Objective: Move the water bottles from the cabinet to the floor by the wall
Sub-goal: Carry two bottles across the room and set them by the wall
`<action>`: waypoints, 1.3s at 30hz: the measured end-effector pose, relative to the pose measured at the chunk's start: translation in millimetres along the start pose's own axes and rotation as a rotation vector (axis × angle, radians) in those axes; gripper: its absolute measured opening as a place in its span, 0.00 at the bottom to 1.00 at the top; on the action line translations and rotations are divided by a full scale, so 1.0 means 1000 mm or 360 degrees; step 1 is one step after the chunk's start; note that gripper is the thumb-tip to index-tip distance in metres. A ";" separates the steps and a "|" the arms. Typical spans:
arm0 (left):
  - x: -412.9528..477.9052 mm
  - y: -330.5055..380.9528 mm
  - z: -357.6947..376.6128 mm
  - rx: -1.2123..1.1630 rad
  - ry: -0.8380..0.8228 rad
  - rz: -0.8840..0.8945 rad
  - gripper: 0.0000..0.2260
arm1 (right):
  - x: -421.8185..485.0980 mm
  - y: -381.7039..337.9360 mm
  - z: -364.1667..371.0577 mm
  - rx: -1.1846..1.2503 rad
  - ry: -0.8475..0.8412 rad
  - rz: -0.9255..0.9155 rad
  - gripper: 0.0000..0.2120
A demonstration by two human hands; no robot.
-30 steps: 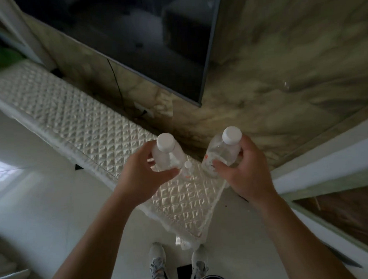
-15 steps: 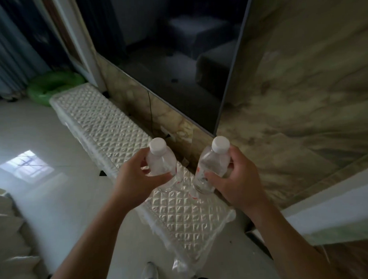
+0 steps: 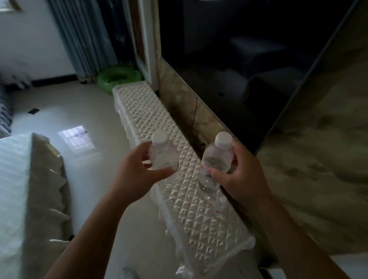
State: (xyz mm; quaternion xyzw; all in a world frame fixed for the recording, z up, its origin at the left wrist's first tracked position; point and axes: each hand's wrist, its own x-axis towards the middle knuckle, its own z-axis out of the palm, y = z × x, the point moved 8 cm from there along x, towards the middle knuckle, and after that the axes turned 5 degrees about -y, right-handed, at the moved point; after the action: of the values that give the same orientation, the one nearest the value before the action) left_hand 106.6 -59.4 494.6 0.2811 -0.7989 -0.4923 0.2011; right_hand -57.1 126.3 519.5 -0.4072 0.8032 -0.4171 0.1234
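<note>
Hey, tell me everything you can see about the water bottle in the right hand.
The clear plastic water bottle has a white screw cap and a red-printed label band low on its body. It stands nearly upright, cap leaning slightly right. The right hand grips its side, thumb across the front. Its base is over the white quilted cabinet top, near the marbled wall; whether it touches I cannot tell.
</note>
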 end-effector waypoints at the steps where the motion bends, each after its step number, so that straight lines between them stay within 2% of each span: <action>1: 0.000 -0.004 -0.010 0.0009 0.0016 0.0001 0.29 | 0.005 -0.006 0.009 -0.0003 -0.0017 -0.0009 0.25; 9: 0.006 -0.041 -0.104 -0.0045 0.0117 -0.0005 0.28 | 0.045 -0.068 0.087 0.0009 -0.0074 -0.0041 0.23; 21: 0.033 -0.120 -0.248 -0.0027 0.0151 0.0008 0.32 | 0.105 -0.158 0.217 0.0092 -0.0109 -0.0058 0.24; 32: 0.052 -0.162 -0.322 -0.0117 0.0298 -0.0070 0.31 | 0.163 -0.207 0.285 0.0058 -0.0235 -0.0178 0.26; 39: 0.093 -0.183 -0.359 -0.0105 0.0383 -0.0108 0.30 | 0.228 -0.212 0.326 0.0102 -0.0315 -0.0225 0.24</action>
State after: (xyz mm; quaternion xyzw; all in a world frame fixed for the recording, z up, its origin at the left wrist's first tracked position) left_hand 296.4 -426.8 489.9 0.3583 -0.7423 -0.4877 0.2877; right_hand 89.4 -299.8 512.2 -0.4978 0.7426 -0.4079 0.1852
